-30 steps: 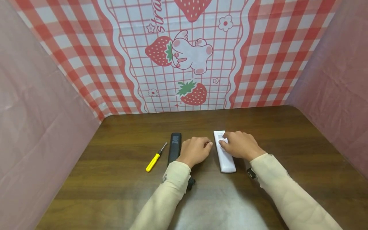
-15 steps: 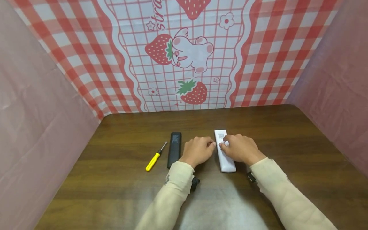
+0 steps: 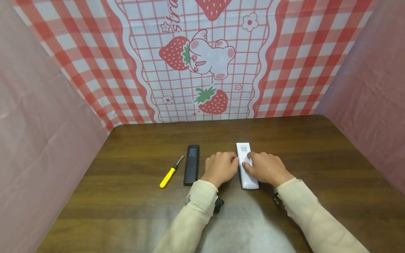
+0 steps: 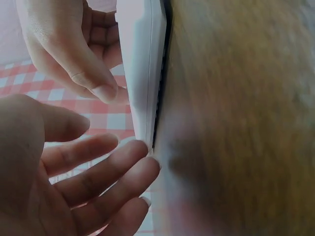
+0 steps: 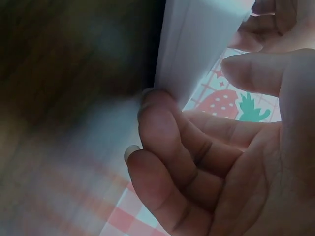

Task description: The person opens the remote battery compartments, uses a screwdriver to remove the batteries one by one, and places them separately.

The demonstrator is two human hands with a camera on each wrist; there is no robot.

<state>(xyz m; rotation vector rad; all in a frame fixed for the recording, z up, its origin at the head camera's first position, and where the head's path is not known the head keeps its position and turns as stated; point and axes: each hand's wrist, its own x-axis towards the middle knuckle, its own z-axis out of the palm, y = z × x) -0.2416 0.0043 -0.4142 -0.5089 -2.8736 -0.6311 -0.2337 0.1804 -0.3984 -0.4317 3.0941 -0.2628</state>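
Observation:
A white remote control (image 3: 246, 174) with a printed label lies on its face on the table. My right hand (image 3: 267, 168) is at its right edge, the thumb over the back. In the right wrist view, bent fingertips (image 5: 157, 128) meet the side of the white remote (image 5: 189, 54), low by the tabletop. My left hand (image 3: 220, 168) is at the opposite edge, palm down in the head view. Its loosely bent fingers (image 4: 123, 162) reach the white remote (image 4: 140, 64) in the left wrist view, and the thumb stands apart from it.
To the left of my left hand lies a black remote control (image 3: 191, 167), label side up. Beside it is a screwdriver (image 3: 167, 177) with a yellow handle, its shaft pointing away from me. A red-and-white strawberry cloth (image 3: 202, 63) hangs behind the wooden table (image 3: 126, 211).
My left hand has moved right, from near the black remote to the white remote's edge. The white remote's far end has shifted slightly right. My right hand has stayed nearly in place.

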